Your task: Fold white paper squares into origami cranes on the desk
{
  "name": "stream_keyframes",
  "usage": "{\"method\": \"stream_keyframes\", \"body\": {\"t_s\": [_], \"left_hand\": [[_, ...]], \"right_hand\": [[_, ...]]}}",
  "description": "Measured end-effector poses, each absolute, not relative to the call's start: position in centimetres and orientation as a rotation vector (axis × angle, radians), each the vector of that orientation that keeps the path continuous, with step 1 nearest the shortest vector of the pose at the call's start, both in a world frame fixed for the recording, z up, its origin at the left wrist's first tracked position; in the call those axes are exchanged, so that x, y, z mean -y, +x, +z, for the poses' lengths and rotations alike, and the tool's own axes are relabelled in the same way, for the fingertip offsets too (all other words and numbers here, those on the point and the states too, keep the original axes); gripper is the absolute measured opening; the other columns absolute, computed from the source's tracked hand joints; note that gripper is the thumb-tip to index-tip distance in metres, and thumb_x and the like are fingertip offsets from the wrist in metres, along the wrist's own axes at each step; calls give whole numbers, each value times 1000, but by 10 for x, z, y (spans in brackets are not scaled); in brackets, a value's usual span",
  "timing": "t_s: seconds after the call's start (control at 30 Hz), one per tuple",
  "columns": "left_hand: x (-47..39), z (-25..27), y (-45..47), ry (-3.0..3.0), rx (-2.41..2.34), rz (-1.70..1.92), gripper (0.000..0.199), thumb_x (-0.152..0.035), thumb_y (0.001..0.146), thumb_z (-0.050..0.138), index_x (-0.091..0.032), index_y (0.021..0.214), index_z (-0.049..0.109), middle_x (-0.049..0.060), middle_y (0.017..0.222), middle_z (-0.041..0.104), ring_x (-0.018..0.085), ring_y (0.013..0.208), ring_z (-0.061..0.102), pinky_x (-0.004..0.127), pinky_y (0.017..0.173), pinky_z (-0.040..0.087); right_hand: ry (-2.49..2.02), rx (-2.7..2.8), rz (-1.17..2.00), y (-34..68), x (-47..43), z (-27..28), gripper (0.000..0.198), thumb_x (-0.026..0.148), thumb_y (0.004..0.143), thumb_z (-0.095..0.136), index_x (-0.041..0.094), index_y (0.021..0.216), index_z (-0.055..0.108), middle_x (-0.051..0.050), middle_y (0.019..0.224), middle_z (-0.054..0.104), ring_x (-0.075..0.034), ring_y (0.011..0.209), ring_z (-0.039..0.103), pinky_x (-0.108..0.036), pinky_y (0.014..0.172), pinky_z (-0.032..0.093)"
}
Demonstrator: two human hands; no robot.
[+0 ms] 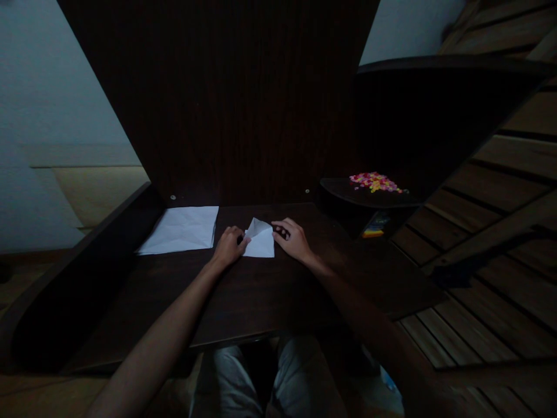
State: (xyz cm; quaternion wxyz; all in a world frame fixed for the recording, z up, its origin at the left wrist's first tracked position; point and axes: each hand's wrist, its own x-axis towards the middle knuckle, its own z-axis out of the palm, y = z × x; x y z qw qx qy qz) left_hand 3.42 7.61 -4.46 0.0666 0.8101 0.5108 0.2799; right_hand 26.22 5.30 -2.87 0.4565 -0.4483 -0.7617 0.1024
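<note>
The folded paper (263, 245) lies on the dark desk (270, 302) between the person's two hands, its upper part raised into a peaked flap with a shaded face. The left hand (230, 246) is at its left edge, thumb against the sheet; whether those fingers pinch it or merely press it cannot be told. The right hand (294, 239) is at the opposite edge, its thumb and forefinger apart, with a gap between them.

The likeliest trouble seems to be a skewed crease: if one hand pulled harder than the other, the layers could slide and the corners miss each other. The flap might also spring open if the right fingers lifted away, since nothing visible weighs it down. The dim light (most of the desk is in gloom) could make a poor alignment easy to overlook.

The stack of white paper (180, 229) beyond the left hand looks slightly uneven, so a careless forearm could scatter it. Small coloured pieces (375, 182) lie loose on the corner shelf (337, 189), where a knock might spill them.
</note>
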Motion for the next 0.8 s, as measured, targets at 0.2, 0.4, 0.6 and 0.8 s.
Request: {"method": "stream_keyframes", "body": {"t_s": [0.2, 0.4, 0.6, 0.8], "left_hand": [[-75, -45, 36, 2470, -1454, 845, 16, -33, 84, 55, -19, 77, 60, 8, 86, 62, 25, 88, 56, 39, 83, 47], [-75, -45, 37, 2480, -1476, 844, 16, -33, 83, 55, -20, 75, 59, 7, 82, 62, 24, 85, 56, 37, 80, 47], [-74, -45, 38, 2493, -1525, 844, 15, -31, 82, 54, -21, 72, 57, 7, 80, 61, 24, 83, 56, 37, 78, 47], [-71, -41, 40, 2511, -1595, 816, 14, -29, 81, 54, -22, 69, 55, 7, 78, 60, 25, 84, 56, 36, 76, 47]], "right_hand": [[-1181, 1852, 231, 254, -56, -41, 49, 27, 74, 70, 20, 121, 56, -11, 114, 51, -24, 104, 51, -40, 89, 47], [-1063, 2012, 35, 251, -48, -36, 16, 26, 78, 66, 16, 91, 67, -10, 96, 61, -24, 96, 53, -40, 88, 44], [-787, 2322, 116, 242, -42, -41, 17, 22, 86, 58, 20, 94, 72, -8, 101, 71, -21, 97, 61, -39, 91, 44], [-768, 2448, 216, 238, -42, -47, 27, 25, 87, 58, 16, 110, 69, -12, 115, 69, -22, 110, 61, -38, 98, 47]]}}
